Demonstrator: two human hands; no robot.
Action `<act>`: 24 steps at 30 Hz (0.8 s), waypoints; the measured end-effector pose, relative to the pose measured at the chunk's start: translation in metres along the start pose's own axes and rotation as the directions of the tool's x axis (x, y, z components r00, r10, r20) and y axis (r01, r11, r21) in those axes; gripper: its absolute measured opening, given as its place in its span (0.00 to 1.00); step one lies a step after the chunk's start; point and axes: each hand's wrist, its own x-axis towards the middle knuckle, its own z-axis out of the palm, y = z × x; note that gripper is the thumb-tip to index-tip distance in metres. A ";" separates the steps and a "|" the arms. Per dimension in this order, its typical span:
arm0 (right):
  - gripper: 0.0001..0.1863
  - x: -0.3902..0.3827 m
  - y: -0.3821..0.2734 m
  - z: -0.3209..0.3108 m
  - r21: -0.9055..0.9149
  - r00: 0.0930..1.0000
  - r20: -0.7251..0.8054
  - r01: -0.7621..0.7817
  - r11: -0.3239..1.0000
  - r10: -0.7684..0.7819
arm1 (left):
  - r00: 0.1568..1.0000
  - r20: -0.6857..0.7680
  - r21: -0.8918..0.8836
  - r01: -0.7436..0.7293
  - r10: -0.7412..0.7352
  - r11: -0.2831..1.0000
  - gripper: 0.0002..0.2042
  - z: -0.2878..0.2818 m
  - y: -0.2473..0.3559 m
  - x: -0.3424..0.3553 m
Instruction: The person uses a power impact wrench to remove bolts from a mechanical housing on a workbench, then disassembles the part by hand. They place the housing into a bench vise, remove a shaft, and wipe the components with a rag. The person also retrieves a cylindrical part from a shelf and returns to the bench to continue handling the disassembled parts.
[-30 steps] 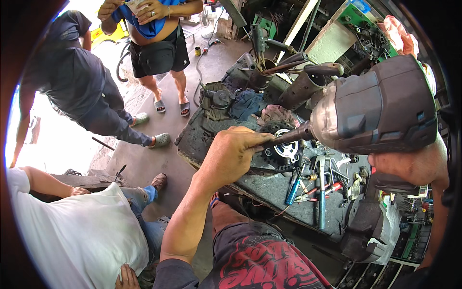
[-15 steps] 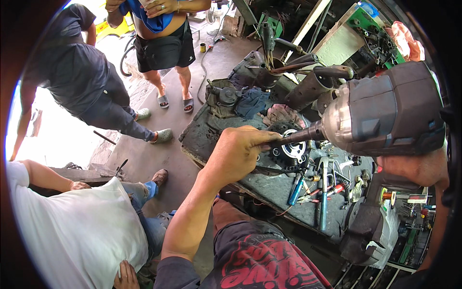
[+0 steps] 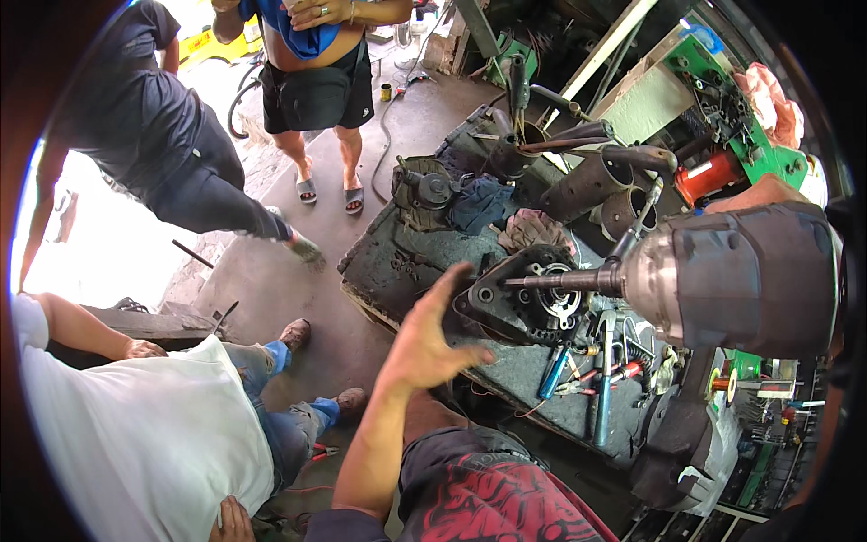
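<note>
My left hand [image 3: 424,339] is open, fingers and thumb spread, just left of a black machine housing [image 3: 501,312] with a silver ring at its right side. It touches nothing that I can see. My right hand [image 3: 763,191], mostly hidden behind the tool, grips a bulky dark impact wrench [image 3: 731,275] at the right. From the wrench's nose a long dark bit [image 3: 564,281] points left, passing over the silver ring. Its tip appears over the housing; contact cannot be made out. The housing lies on the dark workbench [image 3: 379,262].
Before the housing lie a hammer [image 3: 603,388], a blue-handled screwdriver [image 3: 553,375] and other hand tools. Behind it are rags [image 3: 483,203], a dark round part [image 3: 433,188] and metal cylinders [image 3: 587,183]. A person in white [image 3: 153,425] is at my left; two people stand farther off.
My left hand has let go of the bit, opened and moved slightly down and left. The wrench has turned and dropped a little, and my right hand now shows above it.
</note>
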 end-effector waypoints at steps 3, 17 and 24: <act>0.19 0.006 0.000 -0.004 0.004 0.999 0.039 -0.021 1.000 0.020 | 0.999 0.037 0.258 -0.011 0.001 0.966 0.63 0.035 -0.014 -0.005; 0.18 0.035 -0.005 -0.020 0.026 0.988 0.098 -0.124 0.992 0.121 | 0.996 -0.016 0.325 -0.083 0.093 0.942 0.66 0.054 -0.022 0.014; 0.17 0.032 0.006 -0.025 0.066 0.978 0.134 -0.172 0.983 0.162 | 0.993 0.038 0.378 -0.117 0.111 0.918 0.60 0.050 -0.023 0.019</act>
